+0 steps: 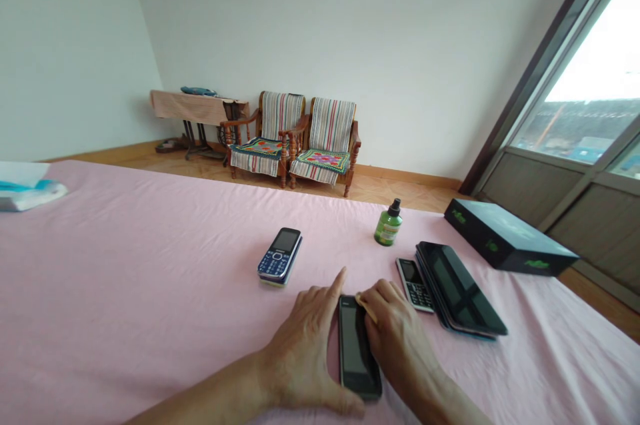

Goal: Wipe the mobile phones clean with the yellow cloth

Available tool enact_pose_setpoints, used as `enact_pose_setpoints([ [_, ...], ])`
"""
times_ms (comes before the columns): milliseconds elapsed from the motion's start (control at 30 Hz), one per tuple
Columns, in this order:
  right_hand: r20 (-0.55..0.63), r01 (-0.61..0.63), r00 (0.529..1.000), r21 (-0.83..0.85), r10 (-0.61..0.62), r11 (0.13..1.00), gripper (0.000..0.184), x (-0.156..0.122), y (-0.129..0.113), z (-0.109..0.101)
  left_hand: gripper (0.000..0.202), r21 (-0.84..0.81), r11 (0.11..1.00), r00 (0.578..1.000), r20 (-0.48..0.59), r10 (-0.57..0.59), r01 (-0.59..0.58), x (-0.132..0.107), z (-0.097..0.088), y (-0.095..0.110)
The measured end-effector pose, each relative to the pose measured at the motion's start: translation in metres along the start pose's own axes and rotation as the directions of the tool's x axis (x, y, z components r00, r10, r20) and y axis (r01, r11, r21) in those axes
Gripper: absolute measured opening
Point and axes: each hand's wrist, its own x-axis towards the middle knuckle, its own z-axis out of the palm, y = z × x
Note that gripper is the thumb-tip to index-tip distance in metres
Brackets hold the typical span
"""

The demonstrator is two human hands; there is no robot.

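Observation:
A black smartphone (356,342) lies face up on the pink cloth, close to me. My left hand (305,345) braces it from the left, with the thumb across its bottom end and the index finger stretched along its top left side. In my right hand (393,328), the curled fingers pinch a small yellowish cloth (367,308) against the phone's upper right edge. Most of that cloth is hidden under the fingers. To the left, a blue keypad phone (280,255) rests on another flat item. Right of my right hand lies a black and silver keypad phone (415,285).
A stack of dark tablets (463,288) touches or nearly touches the keypad phone at right. Behind stand a green spray bottle (389,224) and a black box (507,235). A white and blue packet (30,188) is at far left. Two wooden chairs (325,138) stand beyond the pink-covered surface (150,292).

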Motion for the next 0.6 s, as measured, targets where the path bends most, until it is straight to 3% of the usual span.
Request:
enact_pose_setpoints([
  [200, 0.058, 0.168, 0.983, 0.084, -0.173, 0.982, 0.024, 0.006, -0.008, 0.003, 0.149, -0.008, 1.0, 1.0, -0.017, 0.001, -0.001, 0.0, 0.0, 0.0],
  [600, 0.1, 0.132, 0.988, -0.144, -0.118, 0.981, 0.019, 0.006, -0.013, 0.001, 0.144, -0.012, 1.0, 1.0, 0.004, -0.003, 0.003, 0.0, -0.004, 0.006],
])
